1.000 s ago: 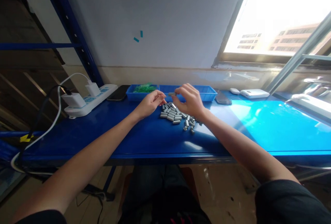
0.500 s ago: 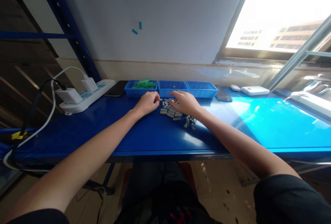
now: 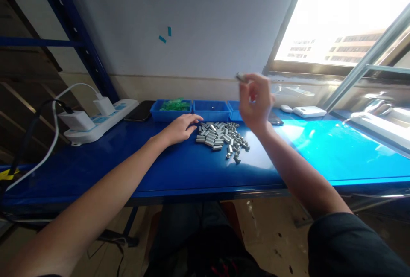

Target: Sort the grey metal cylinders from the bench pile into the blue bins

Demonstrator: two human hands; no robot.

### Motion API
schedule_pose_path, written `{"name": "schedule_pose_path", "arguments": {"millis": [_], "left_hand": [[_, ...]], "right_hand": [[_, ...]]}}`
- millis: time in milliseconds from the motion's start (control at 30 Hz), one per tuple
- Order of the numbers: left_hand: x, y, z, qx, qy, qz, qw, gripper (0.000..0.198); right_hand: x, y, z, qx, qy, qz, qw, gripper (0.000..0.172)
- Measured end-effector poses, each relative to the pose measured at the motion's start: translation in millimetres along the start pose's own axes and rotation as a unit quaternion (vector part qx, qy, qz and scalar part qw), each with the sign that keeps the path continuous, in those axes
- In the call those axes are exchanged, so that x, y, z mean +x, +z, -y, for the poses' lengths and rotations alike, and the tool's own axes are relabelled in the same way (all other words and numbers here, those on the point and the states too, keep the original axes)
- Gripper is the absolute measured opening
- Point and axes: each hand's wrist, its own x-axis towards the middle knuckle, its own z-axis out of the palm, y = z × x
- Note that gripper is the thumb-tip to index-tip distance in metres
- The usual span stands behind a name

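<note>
My right hand is raised above the right-hand bin, blurred by motion. Between thumb and fingertips it pinches a small metal part, too blurred to tell if it is a screw or a spacer. My left hand rests open on the table, fingers stretched toward the left edge of a pile. That pile holds many short grey metal spacers, with small screws heaped at its right side. Behind it stand three blue bins: a left bin with green pieces, a middle bin with one tiny item, and a partly covered right bin.
A white power strip with plugged chargers and cables lies at the left, beside a dark phone. On the right are a flat dark object, a white box and a metal frame by the window. The blue table's front edge is near me.
My right hand has risen from the pile and moved right, carrying a small metal part. My left hand's fingers have straightened beside the pile, slightly left. The view has shifted a little.
</note>
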Motion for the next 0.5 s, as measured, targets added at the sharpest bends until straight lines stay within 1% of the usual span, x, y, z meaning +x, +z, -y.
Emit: {"name": "schedule_pose_path", "arguments": {"millis": [33, 67, 100, 133, 200, 233, 267, 300, 367, 400, 433, 500], "left_hand": [[0.4, -0.7, 2.7, 0.043, 0.012, 0.028, 0.999, 0.03], [0.9, -1.8, 4.7, 0.074, 0.023, 0.053, 0.996, 0.029], [1.5, -3.4, 6.0, 0.094, 0.029, 0.072, 0.993, 0.029], [2.0, -5.6, 6.5, 0.108, 0.032, 0.084, 0.99, 0.027], [2.5, -10.9, 5.6, 0.128, 0.035, 0.1, 0.986, 0.023], [2.3, -13.6, 4.5, 0.134, 0.032, 0.108, 0.985, 0.022], [1.7, -16.0, 3.3, 0.135, 0.026, 0.114, 0.984, 0.021], [0.8, -17.6, 1.9, 0.131, 0.015, 0.116, 0.984, 0.022], [-1.3, -18.3, -0.6, 0.099, -0.008, 0.109, 0.989, 0.022], [-2.1, -17.4, -1.7, 0.072, -0.02, 0.093, 0.993, 0.023], [-2.7, -15.9, -2.8, 0.038, -0.031, 0.068, 0.996, 0.024], [-2.9, -12.5, -5.3, -0.047, -0.049, 0.005, 0.998, 0.025]], "right_hand": [[5.4, -2.7, -4.2, -0.025, 0.039, -0.03, 0.998, 0.039], [8.6, -3.6, -9.4, -0.05, 0.068, -0.026, 0.996, 0.041], [9.7, -2.6, -15.5, -0.075, 0.085, 0.016, 0.993, 0.041], [8.7, -0.1, -21.8, -0.098, 0.093, 0.088, 0.987, 0.04], [3.0, 6.5, -33.0, -0.139, 0.098, 0.243, 0.955, 0.037], [-0.6, 9.4, -36.4, -0.154, 0.105, 0.29, 0.939, 0.038], [-4.1, 11.4, -37.8, -0.164, 0.115, 0.312, 0.929, 0.038], [-7.4, 12.3, -36.7, -0.166, 0.126, 0.316, 0.926, 0.037], [-13.8, 12.1, -27.9, -0.14, 0.13, 0.314, 0.93, 0.035], [-17.2, 11.7, -20.9, -0.11, 0.116, 0.326, 0.932, 0.034], [-20.8, 11.7, -13.1, -0.073, 0.092, 0.346, 0.931, 0.035], [-28.4, 13.7, 2.2, -0.001, 0.023, 0.393, 0.919, 0.035]]}}
